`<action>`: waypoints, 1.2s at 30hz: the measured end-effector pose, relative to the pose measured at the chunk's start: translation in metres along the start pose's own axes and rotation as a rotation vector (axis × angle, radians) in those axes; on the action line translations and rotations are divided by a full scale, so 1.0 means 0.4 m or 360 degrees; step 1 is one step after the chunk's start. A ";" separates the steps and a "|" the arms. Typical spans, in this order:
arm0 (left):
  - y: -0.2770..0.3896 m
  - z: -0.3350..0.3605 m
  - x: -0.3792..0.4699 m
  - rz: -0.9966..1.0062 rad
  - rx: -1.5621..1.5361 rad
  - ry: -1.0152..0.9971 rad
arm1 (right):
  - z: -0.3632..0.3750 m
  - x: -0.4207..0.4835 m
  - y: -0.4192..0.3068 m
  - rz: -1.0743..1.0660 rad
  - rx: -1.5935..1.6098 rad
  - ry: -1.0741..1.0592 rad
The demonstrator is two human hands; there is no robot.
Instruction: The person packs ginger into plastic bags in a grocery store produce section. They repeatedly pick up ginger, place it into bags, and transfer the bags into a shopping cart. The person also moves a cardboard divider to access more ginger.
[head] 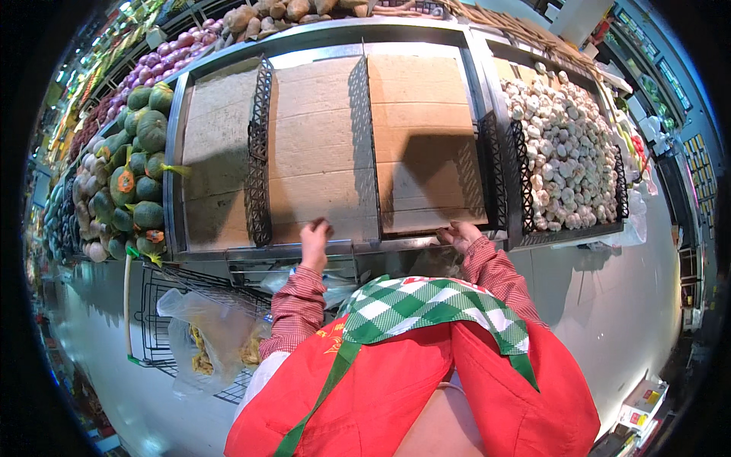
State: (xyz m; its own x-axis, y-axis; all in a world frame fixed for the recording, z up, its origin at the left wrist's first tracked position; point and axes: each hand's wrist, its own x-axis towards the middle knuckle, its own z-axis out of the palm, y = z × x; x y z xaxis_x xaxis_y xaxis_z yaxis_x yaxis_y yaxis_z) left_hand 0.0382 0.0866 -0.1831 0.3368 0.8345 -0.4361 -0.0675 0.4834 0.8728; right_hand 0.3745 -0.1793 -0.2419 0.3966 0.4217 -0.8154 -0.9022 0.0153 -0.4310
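Observation:
Flat cardboard sheets line a metal-framed display bin in front of me, split by a black plastic lattice divider [260,154]. My right hand [458,234] is at the near edge of the right cardboard sheet [422,114], its fingertips at the sheet's front rim; whether they grip it cannot be told. My left hand [316,237] is over the front metal rail, by the near edge of the middle cardboard sheet [320,143], fingers curled, with nothing plainly seen in it. The left cardboard sheet [217,171] lies beyond the divider and bears dark stains.
Green squashes [149,188] are heaped left of the bin, garlic bulbs [562,165] right of it. Onions [165,57] and brown tubers [297,10] are at the back. A wire shopping cart [165,308] with a plastic bag [220,325] stands at my lower left.

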 end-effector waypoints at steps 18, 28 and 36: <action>0.025 -0.250 0.263 -0.0253 -0.0299 0.0859 | 0.559 -0.247 0.213 0.0181 -0.1624 -0.0561; 0.080 -0.199 0.284 -0.0261 -0.0210 0.0797 | 0.570 -0.172 0.266 0.0088 -0.1651 -0.0582; 0.016 -0.232 0.283 -0.0046 0.2017 0.0577 | 0.528 -0.133 0.275 0.0151 -0.1660 -0.0677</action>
State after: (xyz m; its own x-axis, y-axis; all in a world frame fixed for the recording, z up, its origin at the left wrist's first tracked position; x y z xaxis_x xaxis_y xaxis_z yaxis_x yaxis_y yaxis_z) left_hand -0.0114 0.2090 -0.2471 0.0406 0.9472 -0.3181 0.9231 0.0863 0.3748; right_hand 0.2182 -0.0087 -0.1643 0.0646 0.6583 -0.7500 -0.2644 -0.7134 -0.6489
